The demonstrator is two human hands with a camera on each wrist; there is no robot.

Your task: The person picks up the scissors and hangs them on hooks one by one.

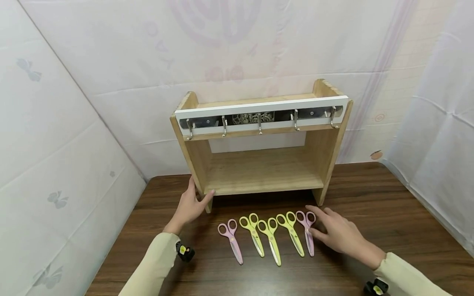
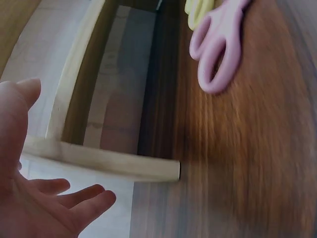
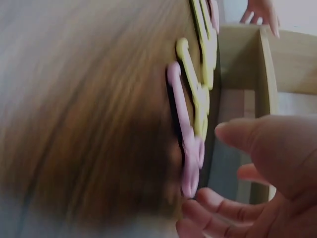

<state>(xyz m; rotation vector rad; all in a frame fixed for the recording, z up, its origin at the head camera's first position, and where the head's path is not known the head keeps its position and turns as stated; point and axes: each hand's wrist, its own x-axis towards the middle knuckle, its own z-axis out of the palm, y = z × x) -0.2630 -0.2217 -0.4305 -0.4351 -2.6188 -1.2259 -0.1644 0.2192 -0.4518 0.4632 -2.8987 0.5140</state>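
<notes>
A wooden shelf (image 1: 259, 168) with a row of metal hooks on its white front rail stands at the back of the table. My left hand (image 1: 189, 207) is at its lower left corner, thumb in front and fingers on the outer side. Thumb and fingers are spread around the side panel (image 2: 119, 163) in the left wrist view; firm contact cannot be told. My right hand (image 1: 338, 232) reaches over the rightmost pink scissors (image 1: 309, 240), fingers loosely bent and apart. In the right wrist view, the fingertips (image 3: 198, 210) lie close to the pink handle loops (image 3: 190, 173).
In front of the shelf, three yellow scissors (image 1: 273, 242) lie between the right pink pair and another pink pair of scissors (image 1: 234, 244), handles towards the shelf. The dark wooden table (image 1: 155, 267) is bordered by pale fabric walls (image 1: 66, 164).
</notes>
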